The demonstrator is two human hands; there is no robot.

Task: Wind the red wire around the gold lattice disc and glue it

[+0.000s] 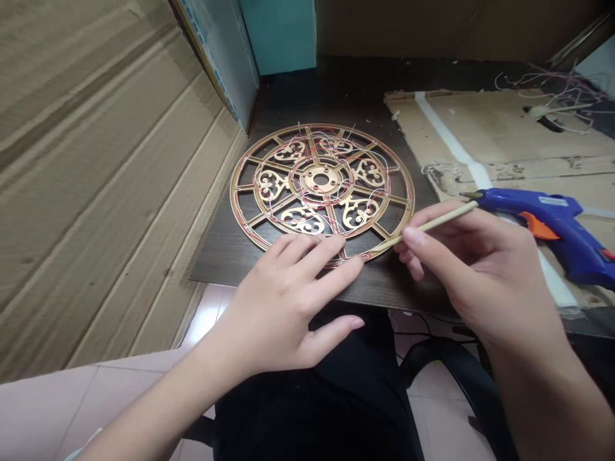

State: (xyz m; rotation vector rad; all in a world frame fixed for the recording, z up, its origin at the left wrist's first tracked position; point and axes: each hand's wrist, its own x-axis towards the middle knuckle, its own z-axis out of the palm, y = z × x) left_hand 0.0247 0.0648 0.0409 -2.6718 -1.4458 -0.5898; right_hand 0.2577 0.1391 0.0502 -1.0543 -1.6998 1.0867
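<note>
A round gold openwork frame [321,180] with spokes and scroll ornaments lies flat on the dark table. Thin red and white wires [384,153] run along its rings and across its middle. My left hand [307,288] rests with fingers spread on the frame's near rim, thumb held apart. Pinched in my right hand [475,256] is a thin wooden stick [442,218], its lower tip touching the near right part of the rim, beside the wire there. Just beyond my right hand lies a blue glue gun [557,224] with an orange trigger.
Flattened cardboard [461,121] with white tape covers the table's right side, with a tangle of loose wires [571,89] at its far end. A tall cardboard wall [110,160] borders the left. A teal box [283,35] stands at the back. The table's front edge is close to me.
</note>
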